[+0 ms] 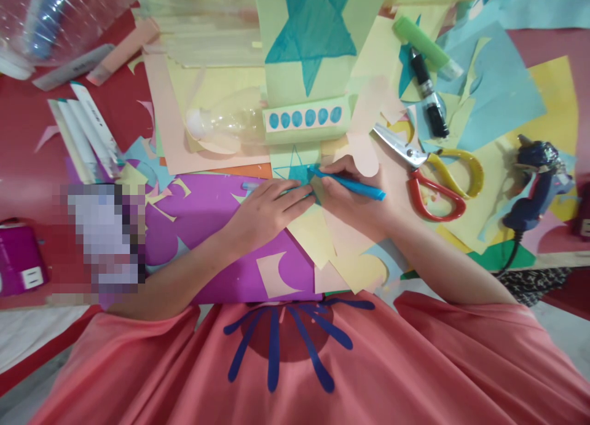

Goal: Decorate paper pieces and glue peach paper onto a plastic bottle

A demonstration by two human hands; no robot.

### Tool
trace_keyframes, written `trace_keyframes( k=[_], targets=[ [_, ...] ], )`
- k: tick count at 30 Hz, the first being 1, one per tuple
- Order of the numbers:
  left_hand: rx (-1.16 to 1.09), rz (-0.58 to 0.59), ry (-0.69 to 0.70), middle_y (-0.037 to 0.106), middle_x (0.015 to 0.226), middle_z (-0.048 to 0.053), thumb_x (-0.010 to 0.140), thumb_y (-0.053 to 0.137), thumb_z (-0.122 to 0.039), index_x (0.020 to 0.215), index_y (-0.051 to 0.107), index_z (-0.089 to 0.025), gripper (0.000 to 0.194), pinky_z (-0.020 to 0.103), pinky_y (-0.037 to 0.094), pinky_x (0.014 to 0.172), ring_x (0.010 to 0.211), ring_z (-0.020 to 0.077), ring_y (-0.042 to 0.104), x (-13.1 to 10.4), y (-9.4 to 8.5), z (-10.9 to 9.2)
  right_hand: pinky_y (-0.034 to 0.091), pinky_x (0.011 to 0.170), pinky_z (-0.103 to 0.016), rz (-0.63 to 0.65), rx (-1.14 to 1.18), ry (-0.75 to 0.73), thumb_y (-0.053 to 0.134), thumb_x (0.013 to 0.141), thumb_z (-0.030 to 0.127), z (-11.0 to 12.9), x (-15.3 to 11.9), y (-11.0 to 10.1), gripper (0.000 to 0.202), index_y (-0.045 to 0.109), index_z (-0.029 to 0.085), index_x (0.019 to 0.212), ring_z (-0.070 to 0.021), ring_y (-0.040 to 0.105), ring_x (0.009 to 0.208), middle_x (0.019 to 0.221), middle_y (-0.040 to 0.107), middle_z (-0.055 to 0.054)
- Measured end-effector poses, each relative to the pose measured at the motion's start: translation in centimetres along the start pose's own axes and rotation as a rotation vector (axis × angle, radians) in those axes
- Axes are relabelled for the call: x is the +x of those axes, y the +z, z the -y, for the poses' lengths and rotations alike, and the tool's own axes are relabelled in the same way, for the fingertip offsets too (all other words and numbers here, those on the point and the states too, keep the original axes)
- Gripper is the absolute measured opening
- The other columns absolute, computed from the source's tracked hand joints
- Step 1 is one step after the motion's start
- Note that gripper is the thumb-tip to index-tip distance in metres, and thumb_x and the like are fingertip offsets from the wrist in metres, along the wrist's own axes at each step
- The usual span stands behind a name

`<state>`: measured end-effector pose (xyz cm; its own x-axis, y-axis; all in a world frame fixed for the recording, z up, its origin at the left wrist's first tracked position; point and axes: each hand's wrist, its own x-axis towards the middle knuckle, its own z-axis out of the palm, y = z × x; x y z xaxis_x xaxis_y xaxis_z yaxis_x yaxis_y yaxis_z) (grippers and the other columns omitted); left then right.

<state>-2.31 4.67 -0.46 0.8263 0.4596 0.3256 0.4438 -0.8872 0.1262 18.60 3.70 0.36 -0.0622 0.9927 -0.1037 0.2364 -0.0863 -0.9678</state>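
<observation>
My right hand (354, 188) is closed around a blue marker (357, 186), its tip on a small green paper with a star outline (294, 160) partly coloured in blue. My left hand (279, 206) lies flat, fingers stretched over the near edge of that paper, holding nothing. Just beyond stands a clear plastic bottle (230, 120) lying on its side, with a pale green paper band (306, 119) bearing a row of blue dots. Farther back, a green sheet carries a large blue-coloured star (313, 25).
Scissors (426, 166) with red and yellow handles lie right of my right hand, near a black marker (428, 96) and a glue gun (537, 182). White markers (87, 130) are at left. Purple paper (207, 222) and scraps cover the table. A larger bottle (83, 13) lies back left.
</observation>
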Motion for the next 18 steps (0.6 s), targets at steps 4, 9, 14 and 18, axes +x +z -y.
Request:
trace_keyframes(
  k=[4,9,14,18],
  targets=[
    [-0.008,-0.017,-0.003,0.073,0.119,0.005,0.097,0.049,-0.008,0.115,0.066,-0.013,0.026,0.038,0.057,0.091,0.105,0.0222,0.067,-0.04,0.08,-0.01,0.049,0.066,-0.036,-0.026,-0.007,-0.027,0.065,0.082,0.032,0.01,0.22,0.14,0.012,0.054,0.029,0.085,-0.016,0.057,0.069,0.076,0.061,0.001],
    [-0.017,0.0,-0.004,0.072,0.121,0.006,0.097,0.048,-0.008,0.116,0.066,-0.014,0.027,0.038,0.057,0.092,0.107,0.0217,0.067,-0.07,0.1,0.0,0.049,0.068,-0.035,-0.02,-0.018,-0.041,0.064,0.083,0.028,-0.15,0.19,0.06,0.01,0.054,0.029,0.086,-0.0156,0.058,0.07,0.077,0.062,0.001],
    [-0.032,0.025,-0.016,0.071,0.122,0.006,0.097,0.047,-0.008,0.12,0.064,-0.015,0.029,0.039,0.055,0.096,0.111,0.0219,0.066,-0.19,0.15,0.02,0.052,0.076,-0.036,0.016,-0.027,-0.037,0.062,0.086,0.03,-0.39,-0.19,-0.02,0.007,0.057,0.03,0.091,-0.0165,0.061,0.08,0.085,0.064,0.0],
    [-0.048,0.056,-0.029,0.071,0.124,0.006,0.097,0.047,-0.008,0.121,0.064,-0.017,0.03,0.04,0.054,0.098,0.113,0.0214,0.065,-0.31,0.2,0.03,0.054,0.075,-0.036,-0.034,0.029,0.004,0.063,0.085,0.027,0.08,-0.18,0.0,0.009,0.055,0.029,0.088,-0.0163,0.062,0.08,0.084,0.064,0.001]
  ],
)
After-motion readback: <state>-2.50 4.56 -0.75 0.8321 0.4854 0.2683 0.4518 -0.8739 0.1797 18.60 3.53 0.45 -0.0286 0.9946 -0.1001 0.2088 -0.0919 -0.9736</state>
